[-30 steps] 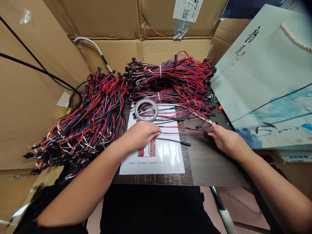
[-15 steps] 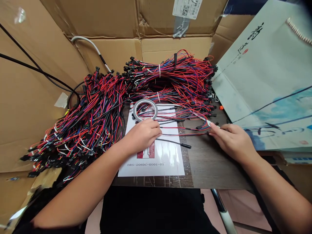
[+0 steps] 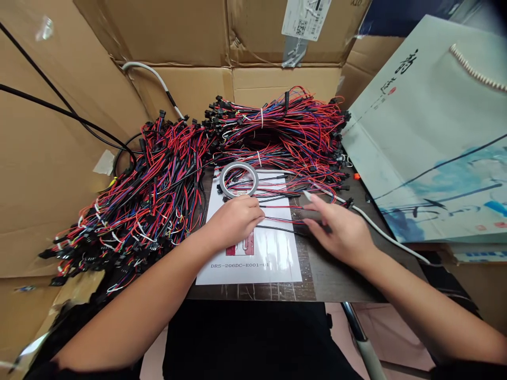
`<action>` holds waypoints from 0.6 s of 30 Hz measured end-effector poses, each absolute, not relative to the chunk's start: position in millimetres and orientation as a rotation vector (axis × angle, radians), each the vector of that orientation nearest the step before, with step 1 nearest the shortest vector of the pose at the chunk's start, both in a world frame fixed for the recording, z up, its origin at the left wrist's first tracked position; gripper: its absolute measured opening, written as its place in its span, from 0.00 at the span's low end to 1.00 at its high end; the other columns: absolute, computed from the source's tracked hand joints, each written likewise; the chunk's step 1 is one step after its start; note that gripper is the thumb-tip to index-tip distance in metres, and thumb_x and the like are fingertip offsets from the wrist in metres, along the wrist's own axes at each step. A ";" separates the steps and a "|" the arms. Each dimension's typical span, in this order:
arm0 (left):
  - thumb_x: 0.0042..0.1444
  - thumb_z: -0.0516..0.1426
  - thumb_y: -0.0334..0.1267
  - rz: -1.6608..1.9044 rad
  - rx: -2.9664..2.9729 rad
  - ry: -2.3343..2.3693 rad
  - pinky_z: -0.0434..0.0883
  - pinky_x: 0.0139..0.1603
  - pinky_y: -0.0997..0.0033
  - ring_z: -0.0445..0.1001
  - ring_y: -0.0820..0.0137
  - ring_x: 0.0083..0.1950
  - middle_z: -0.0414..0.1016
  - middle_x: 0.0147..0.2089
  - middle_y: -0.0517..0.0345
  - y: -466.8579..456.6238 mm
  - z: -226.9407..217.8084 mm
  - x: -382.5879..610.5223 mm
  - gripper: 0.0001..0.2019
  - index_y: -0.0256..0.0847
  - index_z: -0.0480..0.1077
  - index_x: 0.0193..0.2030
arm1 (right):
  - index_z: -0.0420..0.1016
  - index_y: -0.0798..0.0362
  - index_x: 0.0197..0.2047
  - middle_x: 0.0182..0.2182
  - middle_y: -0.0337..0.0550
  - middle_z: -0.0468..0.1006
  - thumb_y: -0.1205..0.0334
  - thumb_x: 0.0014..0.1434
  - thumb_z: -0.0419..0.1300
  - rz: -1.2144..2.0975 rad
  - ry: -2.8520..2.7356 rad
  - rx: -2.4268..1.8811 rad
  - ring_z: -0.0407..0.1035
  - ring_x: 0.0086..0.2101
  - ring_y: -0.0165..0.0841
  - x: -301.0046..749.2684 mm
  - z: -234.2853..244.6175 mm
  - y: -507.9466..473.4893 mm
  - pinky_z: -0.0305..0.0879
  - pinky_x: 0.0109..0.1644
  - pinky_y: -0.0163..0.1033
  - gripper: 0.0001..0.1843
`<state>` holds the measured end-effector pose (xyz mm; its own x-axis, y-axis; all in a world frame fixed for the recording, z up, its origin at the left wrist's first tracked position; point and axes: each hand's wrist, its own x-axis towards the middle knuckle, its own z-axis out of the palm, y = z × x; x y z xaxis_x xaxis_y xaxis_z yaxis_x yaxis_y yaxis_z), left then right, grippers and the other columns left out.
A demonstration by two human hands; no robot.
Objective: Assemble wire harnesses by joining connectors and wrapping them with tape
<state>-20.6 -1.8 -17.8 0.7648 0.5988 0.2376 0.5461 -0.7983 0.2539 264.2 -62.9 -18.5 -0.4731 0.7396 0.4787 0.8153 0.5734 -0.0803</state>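
My left hand (image 3: 237, 217) is closed on a wire harness over the printed sheet (image 3: 277, 258). Red and black wires (image 3: 283, 219) run rightward out of its fingers, along with a black lead (image 3: 279, 229). My right hand (image 3: 343, 229) is at the right edge of the sheet, thumb and index finger apart around the wires; whether they touch is unclear. Part of the harness's right end is hidden behind this hand. Just above my left hand lies a grey roll of tape (image 3: 222, 182), its ring standing over several wires.
Loose wire harnesses (image 3: 170, 179) are heaped on the left. Tied bundles (image 3: 277, 119) lie at the back against cardboard (image 3: 269, 82). A pale paper bag (image 3: 435, 126) leans at the right. A white cable (image 3: 390, 240) crosses the dark tabletop (image 3: 348, 279) beside it.
My right hand has moved left along the wires from their right end, and its fingers have parted. The white cable now shows behind it. My left hand keeps its grip.
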 end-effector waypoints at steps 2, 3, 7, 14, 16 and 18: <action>0.65 0.53 0.35 0.473 2.785 0.925 0.69 0.44 0.66 0.72 0.67 0.40 0.74 0.35 0.53 -2.4 -18.7 -20.3 0.13 0.38 0.79 0.38 | 0.38 0.44 0.75 0.41 0.41 0.80 0.62 0.67 0.56 -0.153 -2.439 -1.278 0.73 0.36 0.34 230.9 -13.2 -57.3 0.67 0.38 0.38 0.41; 0.65 0.53 0.35 0.480 2.781 0.933 0.70 0.45 0.65 0.72 0.67 0.41 0.75 0.36 0.53 -2.6 -19.3 -20.3 0.12 0.38 0.79 0.38 | 0.36 0.43 0.75 0.37 0.39 0.79 0.62 0.67 0.56 -0.142 -2.495 -1.281 0.72 0.35 0.35 216.8 -11.4 -53.4 0.65 0.35 0.37 0.41; 0.65 0.53 0.34 0.482 2.751 0.943 0.72 0.52 0.61 0.75 0.64 0.46 0.78 0.42 0.51 -2.8 -20.8 -19.9 0.12 0.37 0.79 0.41 | 0.31 0.41 0.75 0.30 0.38 0.71 0.63 0.67 0.54 -0.119 -2.642 -1.312 0.68 0.31 0.35 185.1 -11.0 -36.8 0.56 0.29 0.35 0.43; 0.67 0.51 0.37 0.396 2.758 0.984 0.73 0.52 0.59 0.75 0.63 0.47 0.77 0.41 0.50 -5.0 -18.3 -20.3 0.15 0.38 0.79 0.41 | 0.37 0.41 0.75 0.30 0.40 0.63 0.65 0.68 0.52 -0.007 -2.529 -1.256 0.61 0.32 0.35 184.8 -31.6 -27.0 0.59 0.33 0.36 0.39; 0.67 0.51 0.38 0.377 2.761 0.997 0.73 0.52 0.60 0.75 0.63 0.47 0.77 0.41 0.51 -5.3 -17.2 -21.8 0.14 0.38 0.78 0.41 | 0.39 0.41 0.75 0.30 0.41 0.63 0.67 0.67 0.51 0.048 -2.510 -1.188 0.60 0.33 0.36 185.8 -37.6 -25.6 0.61 0.34 0.37 0.39; 0.67 0.51 0.39 0.367 2.766 1.008 0.73 0.50 0.61 0.75 0.63 0.45 0.76 0.39 0.52 -5.1 -16.2 -24.3 0.15 0.38 0.78 0.40 | 0.39 0.43 0.75 0.30 0.42 0.65 0.68 0.67 0.52 0.125 -2.494 -1.155 0.60 0.33 0.37 185.7 -40.8 -23.9 0.63 0.36 0.38 0.39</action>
